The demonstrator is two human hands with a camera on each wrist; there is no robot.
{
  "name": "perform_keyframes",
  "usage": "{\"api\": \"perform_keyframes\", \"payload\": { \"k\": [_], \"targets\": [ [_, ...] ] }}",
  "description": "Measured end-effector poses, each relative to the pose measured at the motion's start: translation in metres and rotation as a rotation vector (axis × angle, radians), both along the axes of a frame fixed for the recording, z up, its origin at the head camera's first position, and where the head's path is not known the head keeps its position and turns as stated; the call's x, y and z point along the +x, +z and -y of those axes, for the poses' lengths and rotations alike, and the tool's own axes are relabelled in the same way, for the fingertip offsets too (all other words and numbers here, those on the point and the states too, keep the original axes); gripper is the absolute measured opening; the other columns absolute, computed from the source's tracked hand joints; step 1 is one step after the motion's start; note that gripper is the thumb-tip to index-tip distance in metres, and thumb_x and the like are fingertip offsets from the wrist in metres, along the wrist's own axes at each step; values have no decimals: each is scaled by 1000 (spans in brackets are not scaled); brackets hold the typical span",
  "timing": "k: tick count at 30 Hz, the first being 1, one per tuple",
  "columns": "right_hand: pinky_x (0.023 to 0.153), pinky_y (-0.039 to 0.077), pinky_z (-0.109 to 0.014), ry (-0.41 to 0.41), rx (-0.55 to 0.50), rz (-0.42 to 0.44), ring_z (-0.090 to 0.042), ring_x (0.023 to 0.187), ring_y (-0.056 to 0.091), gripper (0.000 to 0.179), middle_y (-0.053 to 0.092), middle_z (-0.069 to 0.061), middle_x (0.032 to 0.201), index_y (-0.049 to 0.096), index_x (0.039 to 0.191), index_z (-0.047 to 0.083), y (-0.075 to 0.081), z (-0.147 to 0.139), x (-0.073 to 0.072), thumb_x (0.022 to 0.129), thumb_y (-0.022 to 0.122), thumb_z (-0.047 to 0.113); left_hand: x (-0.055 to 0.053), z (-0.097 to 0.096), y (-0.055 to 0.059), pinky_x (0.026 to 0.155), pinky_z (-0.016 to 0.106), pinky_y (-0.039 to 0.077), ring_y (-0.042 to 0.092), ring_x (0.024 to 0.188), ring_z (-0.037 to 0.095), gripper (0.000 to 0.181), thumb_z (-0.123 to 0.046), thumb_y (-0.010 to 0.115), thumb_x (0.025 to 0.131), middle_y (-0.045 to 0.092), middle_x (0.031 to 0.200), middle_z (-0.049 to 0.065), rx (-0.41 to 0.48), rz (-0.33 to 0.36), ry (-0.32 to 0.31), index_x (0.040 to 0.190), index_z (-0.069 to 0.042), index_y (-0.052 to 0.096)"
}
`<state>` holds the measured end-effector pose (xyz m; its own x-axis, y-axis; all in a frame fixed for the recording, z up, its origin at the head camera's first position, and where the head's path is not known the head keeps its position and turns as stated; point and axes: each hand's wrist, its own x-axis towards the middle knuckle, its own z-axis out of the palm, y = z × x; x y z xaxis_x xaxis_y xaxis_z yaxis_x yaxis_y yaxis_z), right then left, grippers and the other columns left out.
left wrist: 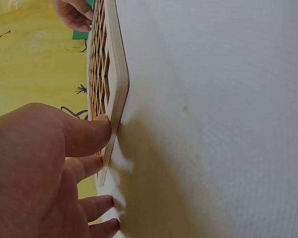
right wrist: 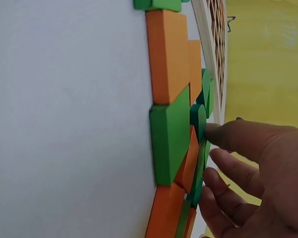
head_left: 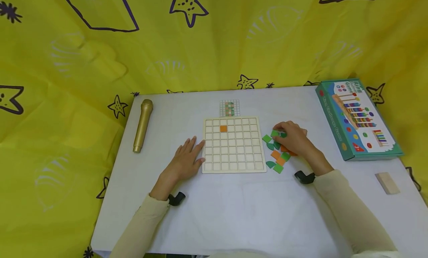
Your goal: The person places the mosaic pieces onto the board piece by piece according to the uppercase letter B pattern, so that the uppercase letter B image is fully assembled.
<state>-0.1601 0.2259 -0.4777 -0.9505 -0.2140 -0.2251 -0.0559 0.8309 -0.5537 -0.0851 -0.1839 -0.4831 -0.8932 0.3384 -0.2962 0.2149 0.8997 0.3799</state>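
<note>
One orange tile (head_left: 223,129) sits square in my wooden board (head_left: 233,143), third column from the left, second row from the far edge. My left hand (head_left: 185,159) is spread and relaxed, touching the board's left edge. My right hand (head_left: 294,138) bends over the loose tiles (head_left: 275,154) on the table (head_left: 227,213), just right of the board; its thumb touches a dark green curved piece (right wrist: 197,119), but I cannot tell whether I have anything pinched. The pieces crowd together, so lifting one could drag its neighbours, and a shove from my left hand could skew the board and jog the orange tile out of its cell. The board lies flat and nearly square, so no long axis stands out; its columns run away from me, toward a small pattern card (head_left: 229,108). The loose squares point various ways, one bright green tile (head_left: 266,138) turned cornerwise to the grid.
</note>
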Motion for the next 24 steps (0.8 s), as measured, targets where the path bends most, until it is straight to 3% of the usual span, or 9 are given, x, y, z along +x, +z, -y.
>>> {"api": "perform_keyframes", "payload": {
  "k": [14,24],
  "targets": [
    [97,30,-64,-4,-16,13,-45,130,47,38,53,-27,137,58,141,2,-2,6,-7,106,63,17,0,-1,1,129,64,12,7,163,42,67,-39,50,111,10,177,18,2,2,-8,170,-19,25],
    [102,29,-67,-11,-33,19,-46,130,48,36,53,-28,135,59,140,-2,-3,6,-8,108,61,15,0,-1,2,129,64,13,7,164,41,67,-39,50,111,9,177,17,5,2,-1,170,-20,25]
  ]
}}
